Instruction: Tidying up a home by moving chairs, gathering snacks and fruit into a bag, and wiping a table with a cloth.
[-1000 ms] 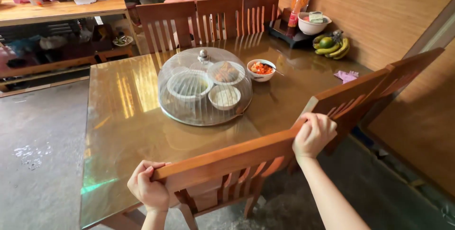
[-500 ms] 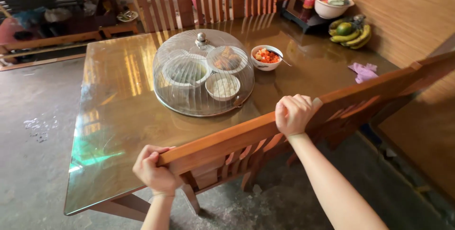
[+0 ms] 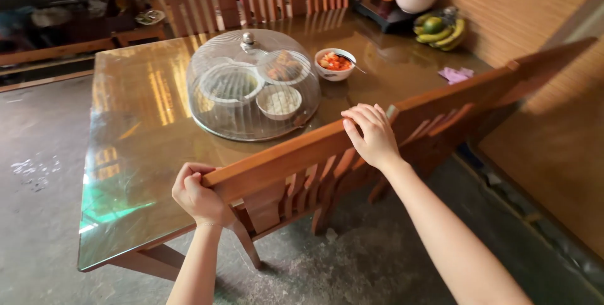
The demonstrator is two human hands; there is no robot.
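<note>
So both hands are on the top rail of a wooden chair (image 3: 283, 160) that's tucked in at the near edge of the table (image 3: 138, 148). The left hand (image 3: 198, 195) is at the rail's left end, fingers curled tight around it, knuckles up, thumb on the near side. The right hand (image 3: 372, 134) is further along the same rail, near its right end, and it's looser: fingers lie side by side, draped flat over the top edge, palm against the back face. I can't really tell if that thumb is hooked under the rail, it's hidden behind the hand. The chair's back slats hang below the rail, just beside the glass-topped table edge, and a second chair (image 3: 497, 91) stands touching or nearly touching it on the right, its rail running up toward the wall. On the table, a mesh dome cover (image 3: 251, 85) sits over three bowls of food, with a small metal knob on top. Just beside it to the right is an open bowl (image 3: 335, 64) with something red and orange plus a spoon. Further back by the wall there's a bunch of bananas (image 3: 443, 33), and a pink cloth (image 3: 457, 75) near the right edge.
</note>
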